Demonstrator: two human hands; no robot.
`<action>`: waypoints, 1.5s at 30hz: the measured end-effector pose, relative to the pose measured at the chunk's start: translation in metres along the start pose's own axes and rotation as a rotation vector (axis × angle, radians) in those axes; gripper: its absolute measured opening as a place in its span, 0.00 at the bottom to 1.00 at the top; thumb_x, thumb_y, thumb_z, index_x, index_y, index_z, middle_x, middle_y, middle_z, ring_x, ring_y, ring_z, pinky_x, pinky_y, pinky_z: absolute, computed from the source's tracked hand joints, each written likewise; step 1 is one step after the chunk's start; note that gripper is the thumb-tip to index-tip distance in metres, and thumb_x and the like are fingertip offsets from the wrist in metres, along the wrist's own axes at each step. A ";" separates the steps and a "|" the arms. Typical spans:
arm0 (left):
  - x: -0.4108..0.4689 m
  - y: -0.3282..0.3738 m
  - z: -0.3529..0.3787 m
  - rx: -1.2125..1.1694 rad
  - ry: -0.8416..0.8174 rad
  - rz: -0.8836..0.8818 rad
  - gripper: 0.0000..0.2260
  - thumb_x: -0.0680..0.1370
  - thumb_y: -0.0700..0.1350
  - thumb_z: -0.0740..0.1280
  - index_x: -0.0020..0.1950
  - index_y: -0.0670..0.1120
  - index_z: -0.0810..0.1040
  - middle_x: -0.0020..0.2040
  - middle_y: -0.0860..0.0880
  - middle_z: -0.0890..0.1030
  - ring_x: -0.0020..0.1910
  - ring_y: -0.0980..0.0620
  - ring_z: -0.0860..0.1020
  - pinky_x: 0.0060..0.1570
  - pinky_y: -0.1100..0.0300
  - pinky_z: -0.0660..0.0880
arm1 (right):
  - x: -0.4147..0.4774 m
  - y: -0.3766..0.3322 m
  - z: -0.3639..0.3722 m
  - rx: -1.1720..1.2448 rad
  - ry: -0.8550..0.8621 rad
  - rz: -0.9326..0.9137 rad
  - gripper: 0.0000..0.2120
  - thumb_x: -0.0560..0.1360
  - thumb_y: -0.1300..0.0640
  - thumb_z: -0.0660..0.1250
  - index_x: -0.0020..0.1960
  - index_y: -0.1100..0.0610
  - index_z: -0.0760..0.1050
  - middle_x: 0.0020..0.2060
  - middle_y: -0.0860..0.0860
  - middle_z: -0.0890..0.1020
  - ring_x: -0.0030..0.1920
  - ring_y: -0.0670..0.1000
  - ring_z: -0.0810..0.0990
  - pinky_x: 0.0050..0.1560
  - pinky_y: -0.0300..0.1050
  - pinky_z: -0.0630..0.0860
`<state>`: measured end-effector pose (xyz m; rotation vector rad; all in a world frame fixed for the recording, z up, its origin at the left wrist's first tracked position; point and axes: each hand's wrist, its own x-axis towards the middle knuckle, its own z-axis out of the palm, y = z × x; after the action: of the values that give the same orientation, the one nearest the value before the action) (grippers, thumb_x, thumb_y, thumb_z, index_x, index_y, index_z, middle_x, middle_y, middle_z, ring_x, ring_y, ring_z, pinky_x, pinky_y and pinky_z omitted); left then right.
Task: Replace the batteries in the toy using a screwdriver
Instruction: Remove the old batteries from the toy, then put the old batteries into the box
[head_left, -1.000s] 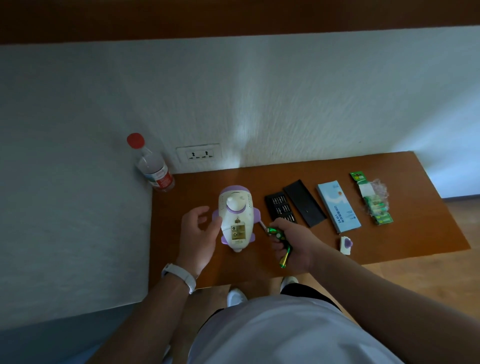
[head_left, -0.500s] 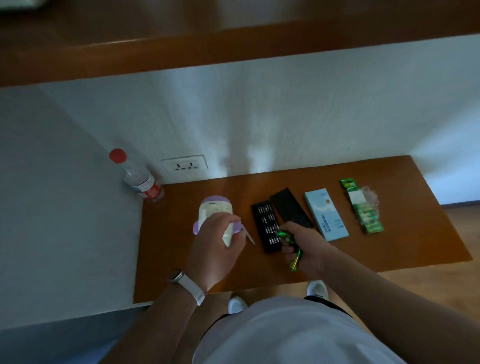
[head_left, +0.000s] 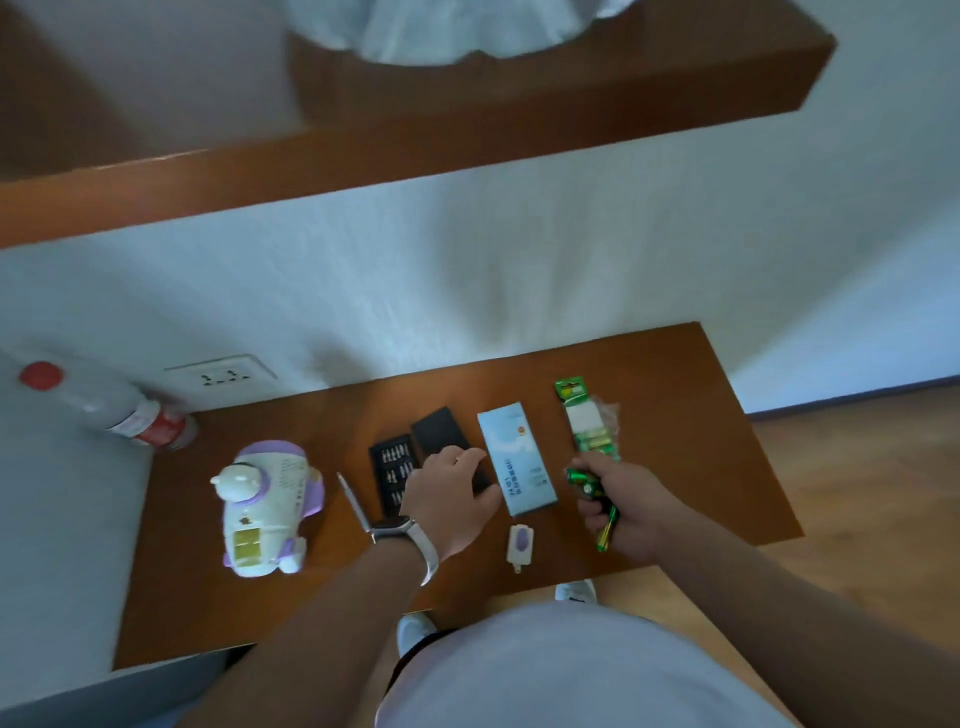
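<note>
Lying at the left part of the table, the toy is seen with its battery bay uncovered and metal contacts exposed. The screwdriver is laid flat just right of the toy, between it and the black bit tray. The left hand, watch on its wrist, is held over the black lid beside the tray, with fingers loosely bent and nothing gripped; contact with the lid cannot be told. Its thumb is near the edge of the light blue box. The right hand is clamped round green batteries, just below the torn battery pack. The small battery cover is set on the table between the two wrists. A red-capped bottle is placed at the back left corner, under a wall socket.
</note>
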<state>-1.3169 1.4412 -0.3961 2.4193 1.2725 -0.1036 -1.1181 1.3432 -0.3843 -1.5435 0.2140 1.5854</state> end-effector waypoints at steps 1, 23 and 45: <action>0.008 0.010 0.005 0.013 -0.013 -0.033 0.23 0.80 0.60 0.62 0.72 0.51 0.71 0.66 0.51 0.76 0.63 0.49 0.75 0.58 0.54 0.72 | 0.001 -0.004 -0.012 0.005 -0.002 -0.003 0.05 0.79 0.57 0.67 0.48 0.58 0.73 0.28 0.52 0.69 0.23 0.48 0.64 0.19 0.39 0.59; 0.109 0.078 0.047 0.345 -0.094 -0.432 0.32 0.76 0.69 0.59 0.71 0.48 0.66 0.64 0.44 0.72 0.60 0.40 0.77 0.53 0.46 0.74 | -0.003 -0.030 -0.119 0.048 -0.005 0.019 0.05 0.79 0.58 0.65 0.45 0.57 0.71 0.28 0.52 0.70 0.24 0.47 0.66 0.22 0.39 0.59; 0.082 0.101 -0.035 -0.578 -0.007 -0.340 0.16 0.73 0.64 0.70 0.49 0.57 0.70 0.43 0.52 0.81 0.38 0.53 0.82 0.27 0.66 0.73 | -0.016 -0.070 -0.059 -0.247 -0.309 -0.127 0.14 0.81 0.51 0.65 0.57 0.63 0.75 0.43 0.59 0.77 0.28 0.46 0.67 0.24 0.36 0.62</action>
<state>-1.1925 1.4671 -0.3522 1.7069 1.4581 0.1439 -1.0312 1.3387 -0.3520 -1.4363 -0.2549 1.7713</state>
